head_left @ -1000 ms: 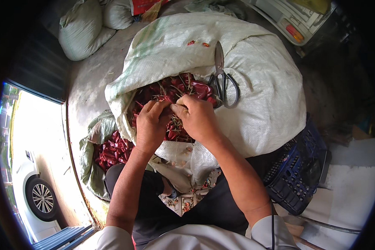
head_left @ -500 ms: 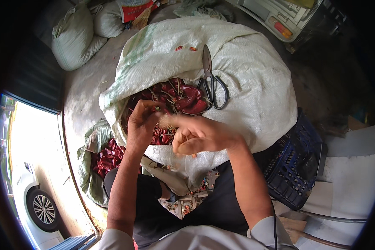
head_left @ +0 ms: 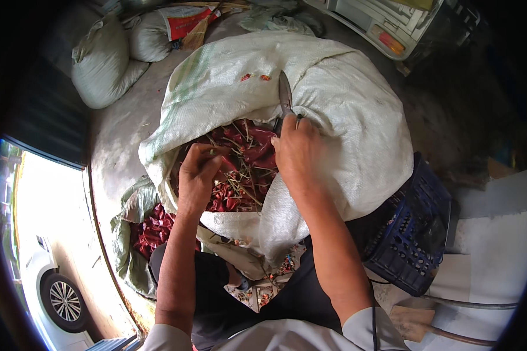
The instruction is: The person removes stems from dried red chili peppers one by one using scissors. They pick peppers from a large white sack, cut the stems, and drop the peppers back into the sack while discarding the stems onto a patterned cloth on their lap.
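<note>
A large white woven sack (head_left: 357, 134) lies in front of me, its mouth folded open over dark red dried chilies (head_left: 255, 155) with pale stems. My left hand (head_left: 198, 178) is above the left part of this opening, thumb and fingers pinched on a dried chili (head_left: 228, 164) whose stem end shows at the fingertips. At the right edge of the opening, my right hand (head_left: 298, 149) is closed over the handles of a pair of scissors (head_left: 285, 93). The blades point away from me across the sack; the fingers mostly hide the handles.
A greenish sack (head_left: 123, 234) of red chilies (head_left: 153, 231) stands at my left. To the right is a dark blue plastic crate (head_left: 407, 245). Full white sacks (head_left: 102, 64) stand at the far left. Two small red pieces (head_left: 255, 77) lie on the big sack.
My right hand has moved away from beside the left hand, forward and right onto the scissors' handles, and closed there. The left hand has stayed over the opening, still pinching.
</note>
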`<state>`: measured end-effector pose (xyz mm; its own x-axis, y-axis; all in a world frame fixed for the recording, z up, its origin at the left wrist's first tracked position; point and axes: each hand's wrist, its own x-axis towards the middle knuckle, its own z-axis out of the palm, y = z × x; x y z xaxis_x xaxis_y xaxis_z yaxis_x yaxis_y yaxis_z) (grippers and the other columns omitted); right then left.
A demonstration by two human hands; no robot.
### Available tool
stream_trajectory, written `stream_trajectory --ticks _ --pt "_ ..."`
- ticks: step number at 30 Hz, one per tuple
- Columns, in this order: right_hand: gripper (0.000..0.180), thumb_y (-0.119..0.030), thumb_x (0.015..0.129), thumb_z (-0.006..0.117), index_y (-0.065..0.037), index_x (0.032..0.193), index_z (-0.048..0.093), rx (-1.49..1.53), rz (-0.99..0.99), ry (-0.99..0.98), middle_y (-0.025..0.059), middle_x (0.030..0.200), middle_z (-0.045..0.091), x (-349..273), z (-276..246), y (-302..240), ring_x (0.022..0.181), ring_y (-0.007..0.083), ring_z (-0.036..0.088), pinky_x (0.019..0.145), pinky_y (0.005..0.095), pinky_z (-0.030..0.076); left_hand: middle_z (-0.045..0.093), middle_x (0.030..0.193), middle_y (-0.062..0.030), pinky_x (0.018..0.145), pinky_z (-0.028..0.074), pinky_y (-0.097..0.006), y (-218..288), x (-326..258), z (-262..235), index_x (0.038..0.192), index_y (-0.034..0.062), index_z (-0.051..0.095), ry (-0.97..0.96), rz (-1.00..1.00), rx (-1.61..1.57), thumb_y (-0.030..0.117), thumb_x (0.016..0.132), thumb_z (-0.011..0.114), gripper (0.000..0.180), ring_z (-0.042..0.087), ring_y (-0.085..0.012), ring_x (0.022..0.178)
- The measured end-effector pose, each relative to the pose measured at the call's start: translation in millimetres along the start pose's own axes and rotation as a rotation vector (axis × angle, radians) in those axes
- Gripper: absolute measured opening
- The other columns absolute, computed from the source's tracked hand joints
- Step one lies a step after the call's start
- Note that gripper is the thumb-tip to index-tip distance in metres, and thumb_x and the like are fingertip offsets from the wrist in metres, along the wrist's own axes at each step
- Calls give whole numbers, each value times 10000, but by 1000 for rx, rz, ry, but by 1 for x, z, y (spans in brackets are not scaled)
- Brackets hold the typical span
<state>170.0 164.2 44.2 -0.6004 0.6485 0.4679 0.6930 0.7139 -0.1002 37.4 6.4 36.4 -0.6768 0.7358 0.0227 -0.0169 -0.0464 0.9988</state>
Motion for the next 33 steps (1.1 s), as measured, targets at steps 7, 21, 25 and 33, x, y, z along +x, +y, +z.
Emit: stream_trajectory --ticks 7,21,25,33 --pt "482 -95 786 693 84 1213 560 -107 -20 -94 76 733 647 0 -14 0 550 207 673 538 319 561 658 931 -16 537 374 -200 7 -5 -1 1247 27 565 -131 -3 171 166 1039 532 253 407 -32 617" --pt "758 -64 747 737 61 1395 366 722 243 -4 242 1031 668 -15 -14 1 887 406 683 774 458 540 608 778 40 562 373 -195 5 -3 -10 1092 42 667 10 40 214 102 990 592 140 438 -19 642" --pt "784 -83 731 768 50 1394 372 986 359 -206 249 996 658 -9 -24 -1 897 403 673 781 454 535 597 786 38 605 406 -203 2 -2 -14 1069 28 651 31 59 235 116 991 604 126 463 -38 657" --pt "567 -58 782 716 -7 1295 481 358 -6 214 177 881 558 -1 -24 -4 824 355 601 746 450 503 551 789 8 580 390 -207 12 -2 -2 1166 10 578 52 -15 77 135 1035 520 191 446 -51 631"
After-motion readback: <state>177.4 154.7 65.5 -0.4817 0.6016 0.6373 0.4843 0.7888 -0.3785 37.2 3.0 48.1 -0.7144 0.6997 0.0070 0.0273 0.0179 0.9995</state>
